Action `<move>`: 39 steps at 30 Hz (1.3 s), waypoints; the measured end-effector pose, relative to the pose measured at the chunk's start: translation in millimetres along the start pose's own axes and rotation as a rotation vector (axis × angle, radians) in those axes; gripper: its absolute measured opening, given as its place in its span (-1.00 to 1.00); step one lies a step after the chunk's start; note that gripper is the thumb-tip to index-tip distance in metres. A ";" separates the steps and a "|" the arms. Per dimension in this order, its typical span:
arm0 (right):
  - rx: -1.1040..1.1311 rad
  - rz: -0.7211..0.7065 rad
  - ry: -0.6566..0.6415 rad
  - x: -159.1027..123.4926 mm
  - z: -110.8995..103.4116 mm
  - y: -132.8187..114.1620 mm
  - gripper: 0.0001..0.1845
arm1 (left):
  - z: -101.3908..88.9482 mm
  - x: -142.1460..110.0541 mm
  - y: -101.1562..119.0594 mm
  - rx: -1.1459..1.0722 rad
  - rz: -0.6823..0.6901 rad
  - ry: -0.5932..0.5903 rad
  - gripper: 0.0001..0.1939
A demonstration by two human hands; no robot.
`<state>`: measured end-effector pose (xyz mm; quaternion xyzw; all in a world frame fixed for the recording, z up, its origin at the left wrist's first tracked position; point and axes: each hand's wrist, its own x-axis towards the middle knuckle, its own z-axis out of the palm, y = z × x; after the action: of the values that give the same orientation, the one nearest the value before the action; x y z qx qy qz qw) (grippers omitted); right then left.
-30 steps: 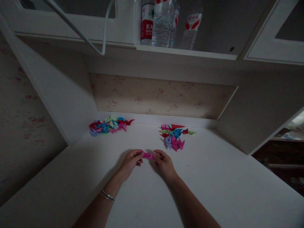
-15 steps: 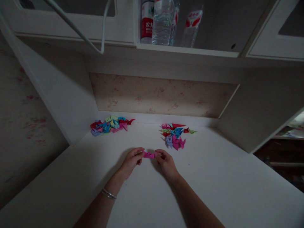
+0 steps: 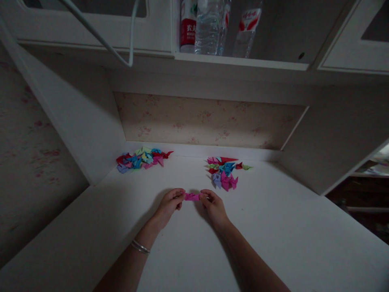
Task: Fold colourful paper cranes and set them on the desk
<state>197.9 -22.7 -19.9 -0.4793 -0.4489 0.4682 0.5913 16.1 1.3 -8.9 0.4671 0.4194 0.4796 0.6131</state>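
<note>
Between my two hands a folded pink piece of origami paper [image 3: 192, 197] is stretched sideways, just over the white desk [image 3: 188, 251]. My left hand [image 3: 170, 204] pinches its left end between thumb and fingers. At its right end, the thumb and fingers of my right hand [image 3: 215, 207] are closed on it in the same way. Beyond my right hand lies a small group of folded paper figures [image 3: 225, 172] in pink, blue, red, green and lilac. Farther left, a larger heap of similar colourful paper figures [image 3: 142, 159] lies against the back ledge.
Above the desk, a shelf [image 3: 240, 61] holds several plastic bottles [image 3: 208, 30]. A white cable [image 3: 106, 44] hangs down at the upper left. Side panels [image 3: 60, 113] stand left and right, and floral wallpaper [image 3: 194, 121] covers the back wall.
My right hand has shifted very slightly right, and a little more of the pink paper shows between my hands. The view has tilted slightly. Both hands keep their pinch.
</note>
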 end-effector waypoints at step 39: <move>-0.005 0.001 0.018 -1.9 1.4 -4.3 -0.50 | 3.0 -4.1 -0.3 0.273 0.033 -0.122 -0.64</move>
<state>196.7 -24.9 -15.6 -0.4854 -0.4444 0.4630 0.5937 18.3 -3.2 -8.3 0.5813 0.4348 0.3988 0.5604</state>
